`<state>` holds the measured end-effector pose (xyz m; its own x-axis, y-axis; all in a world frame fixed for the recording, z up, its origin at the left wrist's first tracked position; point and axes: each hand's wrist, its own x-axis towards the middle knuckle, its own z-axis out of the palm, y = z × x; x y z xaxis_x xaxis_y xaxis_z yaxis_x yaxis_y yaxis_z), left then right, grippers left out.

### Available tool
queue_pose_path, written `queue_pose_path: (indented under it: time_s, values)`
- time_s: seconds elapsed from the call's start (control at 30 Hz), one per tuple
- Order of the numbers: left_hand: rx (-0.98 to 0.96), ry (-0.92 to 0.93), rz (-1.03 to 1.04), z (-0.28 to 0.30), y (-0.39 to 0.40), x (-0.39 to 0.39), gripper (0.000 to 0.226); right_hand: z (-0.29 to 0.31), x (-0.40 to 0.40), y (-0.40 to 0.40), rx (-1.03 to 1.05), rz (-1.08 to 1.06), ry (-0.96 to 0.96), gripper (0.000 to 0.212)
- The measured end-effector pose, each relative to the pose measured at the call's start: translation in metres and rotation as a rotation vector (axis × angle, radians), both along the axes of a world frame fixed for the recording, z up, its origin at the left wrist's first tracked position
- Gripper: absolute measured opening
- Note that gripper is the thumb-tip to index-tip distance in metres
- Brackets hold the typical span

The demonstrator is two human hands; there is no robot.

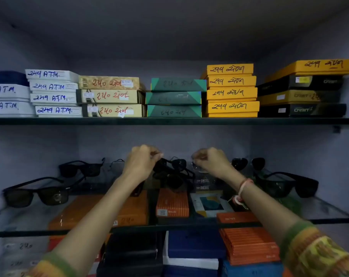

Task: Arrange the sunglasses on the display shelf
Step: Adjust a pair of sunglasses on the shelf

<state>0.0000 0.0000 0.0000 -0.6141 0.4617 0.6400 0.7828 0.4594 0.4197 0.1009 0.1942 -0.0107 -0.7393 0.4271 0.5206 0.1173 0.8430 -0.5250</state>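
Note:
A glass display shelf (329, 213) holds several dark sunglasses. My left hand (142, 162) and my right hand (211, 161) reach to the back middle of it, each pinching one end of a black pair of sunglasses (176, 163) held between them just above the glass. Another black pair (37, 193) rests at the front left, one (80, 168) sits behind it, one (287, 183) lies at the right, and a round-lensed pair (247, 163) stands at the back right. Part of the held pair is hidden behind my fingers.
Above, a shelf (173, 121) carries stacked labelled boxes: white (53, 92), beige, green (174, 97), yellow (231, 90) and black. Under the glass lie orange boxes (172, 202) and blue boxes (195, 244). Cabinet walls close in left and right.

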Motion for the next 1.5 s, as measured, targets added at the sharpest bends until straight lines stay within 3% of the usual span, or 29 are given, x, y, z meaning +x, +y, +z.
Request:
queue_pose_path:
  time_s: [0.17, 0.37, 0.5, 0.77, 1.1, 1.23, 1.5]
  values:
    - [-0.054, -0.105, -0.019, -0.001, 0.005, -0.006, 0.026, -0.010, -0.017, 0.010, -0.225, 0.142, -0.271, 0.044]
    - [0.015, -0.170, -0.028, 0.003, 0.000, -0.014, 0.019, -0.015, -0.020, 0.016, -0.398, 0.225, -0.151, 0.031]
    - [0.010, -0.137, -0.024, 0.014, -0.007, -0.008, 0.021, 0.001, 0.000, 0.009, -0.355, 0.165, 0.001, 0.021]
    - [-0.164, -0.128, -0.040, 0.030, 0.000, 0.020, 0.027, 0.025, 0.046, 0.002, -0.025, -0.125, 0.151, 0.017]
    - [-0.133, -0.386, -0.110, 0.027, 0.039, 0.044, 0.021, 0.024, 0.086, 0.025, 0.043, -0.313, 0.082, 0.008]
    - [-0.152, -0.516, -0.104, 0.023, 0.058, 0.048, 0.014, 0.022, 0.094, 0.036, 0.081, -0.365, 0.025, 0.017]
    - [-0.217, -0.570, -0.082, 0.013, 0.079, 0.053, 0.023, 0.012, 0.098, 0.053, 0.043, -0.368, -0.110, 0.021]
